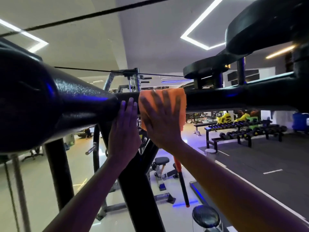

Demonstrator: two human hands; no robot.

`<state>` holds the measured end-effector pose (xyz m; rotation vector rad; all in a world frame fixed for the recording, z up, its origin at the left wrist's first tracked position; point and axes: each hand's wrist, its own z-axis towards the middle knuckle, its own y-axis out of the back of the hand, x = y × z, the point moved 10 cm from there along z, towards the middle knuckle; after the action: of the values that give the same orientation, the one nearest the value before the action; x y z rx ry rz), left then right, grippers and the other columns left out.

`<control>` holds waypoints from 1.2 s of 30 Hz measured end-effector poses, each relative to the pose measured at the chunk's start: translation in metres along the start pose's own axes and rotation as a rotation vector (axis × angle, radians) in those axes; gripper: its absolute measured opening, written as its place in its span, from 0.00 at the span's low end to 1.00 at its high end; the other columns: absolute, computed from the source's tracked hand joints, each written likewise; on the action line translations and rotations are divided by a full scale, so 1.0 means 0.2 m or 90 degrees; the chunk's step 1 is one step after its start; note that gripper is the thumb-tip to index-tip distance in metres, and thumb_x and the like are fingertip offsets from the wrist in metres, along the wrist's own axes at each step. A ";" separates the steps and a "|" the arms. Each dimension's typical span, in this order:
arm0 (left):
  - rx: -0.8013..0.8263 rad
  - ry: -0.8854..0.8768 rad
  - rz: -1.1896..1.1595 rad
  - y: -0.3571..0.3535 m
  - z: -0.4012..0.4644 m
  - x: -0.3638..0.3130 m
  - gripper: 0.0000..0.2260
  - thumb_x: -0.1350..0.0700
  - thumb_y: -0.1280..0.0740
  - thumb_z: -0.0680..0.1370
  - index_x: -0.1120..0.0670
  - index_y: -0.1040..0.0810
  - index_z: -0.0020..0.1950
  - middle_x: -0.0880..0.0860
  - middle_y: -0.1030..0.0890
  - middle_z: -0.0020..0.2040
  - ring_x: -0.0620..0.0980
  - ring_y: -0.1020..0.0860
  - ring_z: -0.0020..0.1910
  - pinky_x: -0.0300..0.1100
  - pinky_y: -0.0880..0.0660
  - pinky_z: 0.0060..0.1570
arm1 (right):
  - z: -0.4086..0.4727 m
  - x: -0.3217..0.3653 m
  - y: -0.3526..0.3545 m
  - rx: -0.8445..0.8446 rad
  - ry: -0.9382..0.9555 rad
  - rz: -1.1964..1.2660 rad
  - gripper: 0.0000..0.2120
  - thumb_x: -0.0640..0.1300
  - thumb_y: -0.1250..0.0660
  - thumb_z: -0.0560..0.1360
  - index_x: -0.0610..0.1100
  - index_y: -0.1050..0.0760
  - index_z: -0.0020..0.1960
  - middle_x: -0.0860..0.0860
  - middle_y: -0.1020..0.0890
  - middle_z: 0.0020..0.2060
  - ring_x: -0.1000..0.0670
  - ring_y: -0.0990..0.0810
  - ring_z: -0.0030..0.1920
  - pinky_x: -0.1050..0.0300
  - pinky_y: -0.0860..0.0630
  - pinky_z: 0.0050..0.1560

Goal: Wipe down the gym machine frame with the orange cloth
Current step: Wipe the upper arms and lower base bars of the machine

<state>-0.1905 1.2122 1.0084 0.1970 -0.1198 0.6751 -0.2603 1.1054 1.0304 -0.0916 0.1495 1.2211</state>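
The orange cloth (181, 101) is draped over the black horizontal bar of the gym machine frame (225, 99), at head height in the middle of the view. My right hand (160, 121) lies flat on the cloth with fingers spread, pressing it against the bar. My left hand (124, 131) rests flat on the same bar just left of the cloth, fingers together and pointing up, holding nothing. A thick black padded section (50, 101) of the frame widens out to the left of my left hand.
Black frame uprights (137, 190) descend below the bar. A cable (117, 72) runs above it and pulleys (209, 67) sit at the upper right. Below lie a round seat (206, 216), an orange-and-black bar (181, 181) and a dumbbell rack (242, 131) on the floor.
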 end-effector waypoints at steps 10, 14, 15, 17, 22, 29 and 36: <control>0.019 0.016 0.129 0.00 -0.07 0.04 0.39 0.60 0.32 0.80 0.57 0.46 0.89 0.53 0.46 0.89 0.52 0.46 0.88 0.52 0.37 0.73 | -0.03 -0.11 0.03 -0.074 -0.099 0.006 0.24 0.58 0.39 0.89 0.56 0.28 0.83 0.45 0.30 0.83 0.37 0.37 0.86 0.26 0.47 0.83; 0.026 -0.007 0.121 -0.01 -0.07 0.02 0.37 0.60 0.35 0.80 0.59 0.45 0.88 0.56 0.47 0.89 0.55 0.46 0.88 0.52 0.39 0.77 | 0.00 -0.33 0.09 -0.080 -0.169 -0.047 0.23 0.60 0.39 0.89 0.56 0.26 0.81 0.45 0.27 0.82 0.36 0.35 0.84 0.26 0.47 0.83; 0.025 -0.014 0.113 -0.01 -0.07 0.01 0.36 0.60 0.36 0.81 0.59 0.44 0.88 0.57 0.46 0.89 0.56 0.46 0.88 0.52 0.40 0.79 | 0.01 -0.31 0.08 -0.073 -0.197 -0.034 0.22 0.59 0.40 0.89 0.57 0.26 0.81 0.46 0.28 0.82 0.37 0.36 0.84 0.26 0.49 0.84; 0.018 -0.027 0.086 -0.01 -0.04 -0.01 0.34 0.60 0.37 0.82 0.60 0.43 0.88 0.58 0.45 0.89 0.57 0.46 0.88 0.53 0.43 0.82 | 0.02 -0.17 0.06 -0.047 -0.145 -0.004 0.24 0.58 0.39 0.89 0.56 0.28 0.83 0.46 0.31 0.84 0.37 0.40 0.86 0.25 0.51 0.84; 0.008 -0.050 -0.022 -0.03 0.09 -0.05 0.31 0.63 0.36 0.83 0.63 0.40 0.86 0.60 0.39 0.87 0.61 0.41 0.87 0.57 0.44 0.86 | -0.08 -0.23 0.08 -0.041 -0.010 -0.043 0.25 0.57 0.38 0.89 0.55 0.32 0.85 0.44 0.34 0.86 0.38 0.40 0.87 0.26 0.45 0.83; -0.027 -0.027 -0.153 -0.01 0.13 -0.04 0.28 0.67 0.36 0.84 0.66 0.36 0.84 0.63 0.35 0.85 0.62 0.40 0.86 0.60 0.41 0.85 | 0.05 -0.11 0.04 -0.041 -0.037 -0.011 0.23 0.60 0.38 0.88 0.56 0.26 0.82 0.45 0.27 0.81 0.36 0.33 0.83 0.26 0.47 0.83; -0.037 -0.044 -0.170 0.02 0.13 -0.04 0.25 0.63 0.37 0.87 0.65 0.36 0.84 0.62 0.35 0.85 0.61 0.39 0.86 0.58 0.43 0.86 | 0.06 -0.43 0.12 -0.069 -0.223 -0.063 0.21 0.62 0.41 0.89 0.58 0.23 0.78 0.46 0.25 0.78 0.38 0.31 0.81 0.29 0.47 0.84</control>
<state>-0.1998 1.2047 1.0334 0.1764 -0.1758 0.3991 -0.3101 1.0364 1.0573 0.0206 -0.2240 1.1283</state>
